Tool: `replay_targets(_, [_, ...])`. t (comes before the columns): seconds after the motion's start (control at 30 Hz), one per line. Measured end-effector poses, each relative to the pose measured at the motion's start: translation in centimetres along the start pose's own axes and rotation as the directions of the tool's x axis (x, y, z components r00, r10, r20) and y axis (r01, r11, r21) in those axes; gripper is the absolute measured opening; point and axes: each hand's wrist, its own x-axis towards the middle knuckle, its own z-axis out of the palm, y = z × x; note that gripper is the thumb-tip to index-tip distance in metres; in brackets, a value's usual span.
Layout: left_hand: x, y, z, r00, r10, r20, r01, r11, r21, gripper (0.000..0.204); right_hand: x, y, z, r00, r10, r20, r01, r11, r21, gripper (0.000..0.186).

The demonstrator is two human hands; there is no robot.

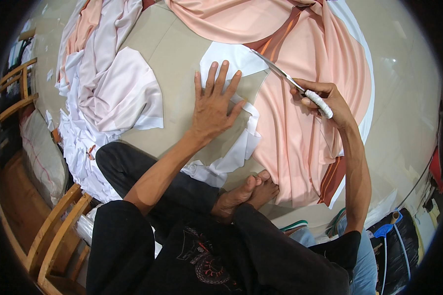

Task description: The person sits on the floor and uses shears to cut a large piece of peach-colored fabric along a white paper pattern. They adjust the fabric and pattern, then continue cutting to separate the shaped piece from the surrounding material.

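My left hand (216,105) lies palm down with fingers spread at the lower left of a white fabric piece (234,56), beside a white strip (246,137) trailing toward my legs. My right hand (325,98) grips metal scissors (285,73) with white-wrapped handles, their tips at the white piece's right edge. Under the scissors and my right hand spreads peach fabric (290,157) with rust striped bands and a white border. More peach cloth (231,14) lies at the top.
Pale draped fabric (118,88) and a heap of white scraps (81,157) lie left on the tiled floor (167,59). Wooden frames (54,231) and a sack (42,152) line the left edge. Someone's jeans-clad leg (362,265), a blue plastic object (384,230) and cords are at lower right.
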Motion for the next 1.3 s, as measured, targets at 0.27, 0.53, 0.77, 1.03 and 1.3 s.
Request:
replay_targets(0.27, [-0.1, -0.2, 0.1, 1.000, 0.009, -0.022, -0.009, 1.000, -0.011, 0.071, -0.2, 0.4, 0.7, 0.999, -0.017, -0.033, 0.016, 0.999, -0.051, 0.054])
replay_targets(0.53, [-0.1, -0.2, 0.2, 1.000, 0.013, -0.027, -0.013, 1.000, -0.017, 0.071, -1.3, 0.2, 1.5, 0.998, 0.019, -0.068, -0.021, 0.999, -0.029, 0.053])
replay_targets(0.77, [-0.2, -0.2, 0.2, 0.999, 0.029, -0.031, -0.029, 0.999, -0.013, 0.071, -1.1, 0.2, 2.1, 0.996, -0.019, -0.089, 0.011, 0.997, -0.080, 0.048])
replay_targets(1.03, [-0.2, -0.3, 0.2, 0.999, 0.024, -0.035, -0.024, 1.000, -0.018, 0.071, -0.4, -0.6, 2.8, 0.996, -0.030, -0.084, 0.017, 0.988, -0.156, 0.050])
replay_targets(1.3, [-0.2, -0.2, 0.1, 0.999, 0.030, -0.033, -0.031, 0.999, -0.020, 0.069, -0.1, -0.3, 2.4, 0.996, -0.008, -0.087, 0.000, 0.996, -0.093, 0.050])
